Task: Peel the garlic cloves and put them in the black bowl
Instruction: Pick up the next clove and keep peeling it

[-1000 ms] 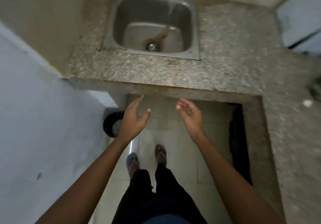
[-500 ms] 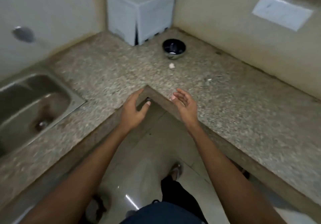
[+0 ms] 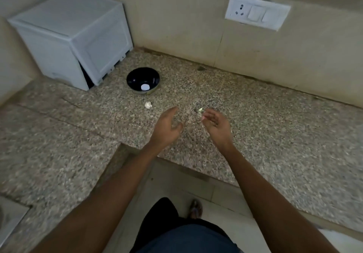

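The speckled stone counter (image 3: 255, 135) fills most of my view, and it bends around a corner where the person stands. At the back left a white plastic box (image 3: 72, 36) sits against the wall, and a switch plate (image 3: 257, 14) is fixed on the wall to the right. The black bowl (image 3: 143, 80) stands just beside the box, with one pale round piece inside; I cannot tell if this is a peeled clove. Both hands hang above the counter and hold nothing: the left hand (image 3: 166, 129) has relaxed, spread fingers, and the right hand (image 3: 215, 124) is palm up with loosely bent fingers. A garlic clove (image 3: 148, 105) lies near the bowl, in front of it, and a smaller pale bit (image 3: 200, 109) lies just beyond the right hand's fingertips. I judge the step is reaching for a clove, and peeling is not begun. The next move needs a fine pinch on a small piece.
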